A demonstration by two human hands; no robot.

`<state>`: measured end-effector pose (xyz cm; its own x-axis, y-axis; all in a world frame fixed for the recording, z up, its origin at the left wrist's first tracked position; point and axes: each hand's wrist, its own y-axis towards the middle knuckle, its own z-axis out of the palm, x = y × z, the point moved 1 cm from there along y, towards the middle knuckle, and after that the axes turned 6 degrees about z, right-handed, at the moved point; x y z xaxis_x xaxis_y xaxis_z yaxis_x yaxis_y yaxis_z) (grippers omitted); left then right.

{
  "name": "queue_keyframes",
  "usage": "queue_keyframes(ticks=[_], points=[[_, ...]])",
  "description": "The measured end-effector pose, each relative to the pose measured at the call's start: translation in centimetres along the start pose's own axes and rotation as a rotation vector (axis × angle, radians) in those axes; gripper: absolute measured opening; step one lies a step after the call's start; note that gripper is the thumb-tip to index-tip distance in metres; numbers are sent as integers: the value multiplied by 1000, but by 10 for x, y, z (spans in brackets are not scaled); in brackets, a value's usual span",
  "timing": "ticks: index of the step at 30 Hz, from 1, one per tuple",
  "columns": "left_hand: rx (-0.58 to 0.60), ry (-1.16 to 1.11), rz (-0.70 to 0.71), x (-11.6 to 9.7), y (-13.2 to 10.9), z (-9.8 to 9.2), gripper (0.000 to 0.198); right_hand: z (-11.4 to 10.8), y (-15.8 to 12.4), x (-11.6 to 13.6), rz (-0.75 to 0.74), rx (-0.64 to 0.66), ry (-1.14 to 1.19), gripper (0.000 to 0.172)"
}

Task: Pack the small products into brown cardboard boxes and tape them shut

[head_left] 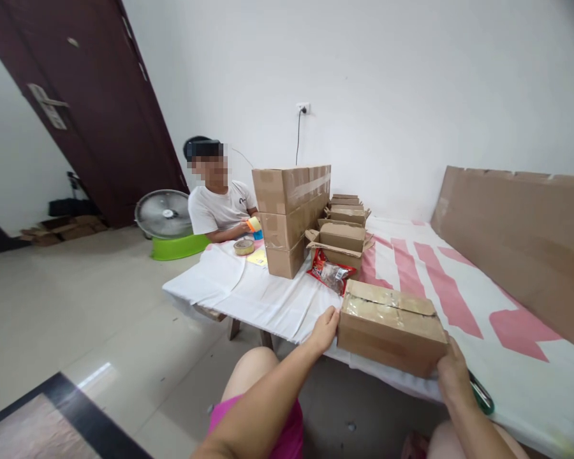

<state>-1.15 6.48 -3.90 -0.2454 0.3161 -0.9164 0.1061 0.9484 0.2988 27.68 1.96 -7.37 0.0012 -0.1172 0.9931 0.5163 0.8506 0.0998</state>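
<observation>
Here you are with the closed carton (392,328) clasped between two hands at the front edge of the cloth-covered table (249,299): left hand (326,328) gripping the left end near its front corner, right hand (452,370) gripping the opposite end, lower down, with several fingers out of sight behind the cardboard. Squeeze evenly from both ends, palms flat, because thin cardboard like this would probably buckle under hard fingertips. Watch that front edge! Whether the base rests wholly on the cloth or partly overhangs is hard to tell, so keep the weight supported from below. The top flaps meet along a dark seam with shiny tape across it; press on the walls, not on that seam, which could give. And look, just beside your right wrist, a green-handled tool (482,395); held or merely lying there, it can't be told, so mind its end. Past the far left corner lies the red-edged packet (332,273), close enough to be nudged, with the open cartons (342,239) behind it and the stacked cartons (284,223) to their left; any turn of the carton wants room there.
</observation>
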Motion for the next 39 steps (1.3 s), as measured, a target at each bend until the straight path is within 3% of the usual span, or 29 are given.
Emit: queue_keyframes(ticks=[3,6,10,14,20,25,29,34,36,39], points=[[12,-10,-9,11,-1,6,30,2,-1,2,70,-25,58,29],[-17,-18,4,12,2,8,25,3,-2,5,126,-53,114,28],[-68,-24,32,9,3,13,22,0,-3,9,164,-61,181,35],[-123,-46,51,7,4,20,32,-3,-3,11,197,-58,240,48],[-206,-121,96,-7,6,20,52,-3,-1,12,200,-28,282,46],[-230,-224,216,-18,7,12,51,-4,-6,10,95,-93,203,37],[-122,-270,411,-21,8,11,54,-9,-3,15,-44,-168,-224,34],[-8,-164,539,-22,8,11,48,-30,17,38,-16,-163,-737,25],[-15,-148,546,-23,8,10,46,-39,20,46,47,-83,-1047,29],[-24,-129,574,-25,8,7,45,-47,17,47,107,138,-1491,40]])
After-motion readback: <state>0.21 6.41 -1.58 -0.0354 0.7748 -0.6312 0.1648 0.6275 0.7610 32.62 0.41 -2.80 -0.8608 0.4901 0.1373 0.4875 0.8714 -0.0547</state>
